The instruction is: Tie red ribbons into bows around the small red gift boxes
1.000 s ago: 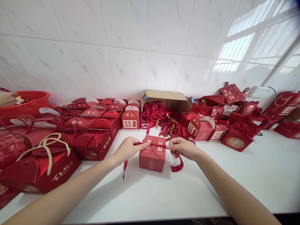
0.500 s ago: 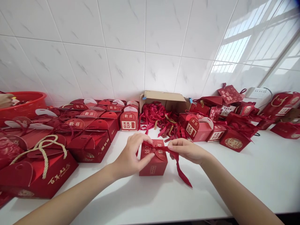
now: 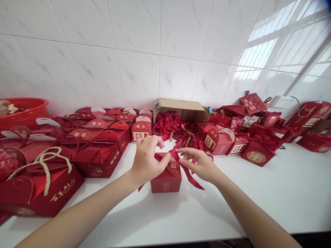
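Note:
A small red gift box (image 3: 166,182) stands on the white counter (image 3: 181,213) in front of me. A red ribbon (image 3: 188,174) runs across its top and trails off to the right side. My left hand (image 3: 147,159) sits over the box's left top, fingers pinched on the ribbon. My right hand (image 3: 199,162) is at the box's right top, its fingertips pinching the ribbon near the flap.
Several red gift boxes (image 3: 100,137) crowd the counter's left, one large with a rope handle (image 3: 43,165). A red basin (image 3: 23,110) sits far left. An open cardboard box (image 3: 181,108) spills red ribbons (image 3: 178,132) at the back. More red boxes (image 3: 256,144) lie at right.
Both hands pulled the ribbon ends apart over the box, then came together above its top. The left hand rose over the box; the ribbon's loose tail swung to the right.

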`<act>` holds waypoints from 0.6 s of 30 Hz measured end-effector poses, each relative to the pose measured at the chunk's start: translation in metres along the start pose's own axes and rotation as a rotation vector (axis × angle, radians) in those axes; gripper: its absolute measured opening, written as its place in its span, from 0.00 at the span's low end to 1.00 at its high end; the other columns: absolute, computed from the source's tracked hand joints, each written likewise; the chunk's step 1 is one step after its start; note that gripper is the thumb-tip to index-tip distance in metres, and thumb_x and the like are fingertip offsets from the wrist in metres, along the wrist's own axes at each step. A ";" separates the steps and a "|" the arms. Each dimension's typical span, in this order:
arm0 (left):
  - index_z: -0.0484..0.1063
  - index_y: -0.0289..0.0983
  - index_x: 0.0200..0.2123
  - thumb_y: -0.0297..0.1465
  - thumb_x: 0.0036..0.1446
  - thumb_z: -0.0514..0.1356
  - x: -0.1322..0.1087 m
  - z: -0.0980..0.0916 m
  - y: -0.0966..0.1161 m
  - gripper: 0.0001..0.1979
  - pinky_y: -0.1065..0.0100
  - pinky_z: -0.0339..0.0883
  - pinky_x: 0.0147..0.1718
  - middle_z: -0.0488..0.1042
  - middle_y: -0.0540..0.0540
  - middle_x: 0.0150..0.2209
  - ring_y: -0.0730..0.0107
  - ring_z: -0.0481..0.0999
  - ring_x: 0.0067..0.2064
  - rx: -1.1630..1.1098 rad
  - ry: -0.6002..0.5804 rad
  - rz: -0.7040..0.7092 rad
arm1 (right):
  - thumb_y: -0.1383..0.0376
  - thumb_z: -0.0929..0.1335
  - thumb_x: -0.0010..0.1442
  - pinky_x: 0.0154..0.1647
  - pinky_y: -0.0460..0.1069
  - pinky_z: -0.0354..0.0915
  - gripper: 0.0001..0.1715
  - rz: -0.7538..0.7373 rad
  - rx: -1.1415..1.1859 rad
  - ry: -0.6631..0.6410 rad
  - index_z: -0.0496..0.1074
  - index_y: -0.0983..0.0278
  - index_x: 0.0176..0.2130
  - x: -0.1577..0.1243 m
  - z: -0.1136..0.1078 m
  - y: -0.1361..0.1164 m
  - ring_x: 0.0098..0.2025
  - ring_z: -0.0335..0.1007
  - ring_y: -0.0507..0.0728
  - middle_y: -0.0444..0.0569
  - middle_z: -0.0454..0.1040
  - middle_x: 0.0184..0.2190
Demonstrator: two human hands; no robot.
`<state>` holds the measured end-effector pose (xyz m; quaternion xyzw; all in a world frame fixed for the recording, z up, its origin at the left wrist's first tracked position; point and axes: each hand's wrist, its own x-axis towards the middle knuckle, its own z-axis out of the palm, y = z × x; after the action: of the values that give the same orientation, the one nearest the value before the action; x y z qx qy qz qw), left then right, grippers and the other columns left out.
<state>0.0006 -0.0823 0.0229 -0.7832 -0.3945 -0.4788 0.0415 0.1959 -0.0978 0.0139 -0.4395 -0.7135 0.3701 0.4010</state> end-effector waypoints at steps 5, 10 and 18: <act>0.59 0.39 0.30 0.29 0.46 0.59 0.013 -0.008 -0.001 0.09 0.63 0.60 0.40 0.66 0.51 0.32 0.66 0.68 0.37 -0.296 -0.204 -0.329 | 0.62 0.65 0.58 0.30 0.47 0.61 0.09 -0.102 0.037 0.077 0.73 0.63 0.32 0.014 0.033 0.004 0.26 0.61 0.51 0.42 0.68 0.23; 0.61 0.39 0.29 0.36 0.47 0.60 0.008 -0.011 -0.037 0.11 0.68 0.60 0.36 0.64 0.53 0.31 0.69 0.66 0.35 -0.532 -0.374 -0.634 | 0.63 0.64 0.59 0.32 0.47 0.62 0.08 -0.123 0.069 0.211 0.70 0.62 0.30 0.014 0.047 0.010 0.30 0.64 0.52 0.45 0.70 0.30; 0.66 0.36 0.22 0.49 0.50 0.59 -0.020 -0.006 -0.062 0.21 0.68 0.61 0.29 0.64 0.52 0.21 0.71 0.64 0.25 -0.753 -0.679 -0.827 | 0.65 0.62 0.61 0.39 0.49 0.66 0.09 -0.079 0.227 0.035 0.69 0.63 0.31 0.006 0.044 0.004 0.36 0.71 0.54 0.46 0.74 0.30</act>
<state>-0.0491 -0.0538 -0.0086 -0.6354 -0.4599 -0.2868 -0.5500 0.1560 -0.0985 -0.0059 -0.3692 -0.6766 0.4246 0.4751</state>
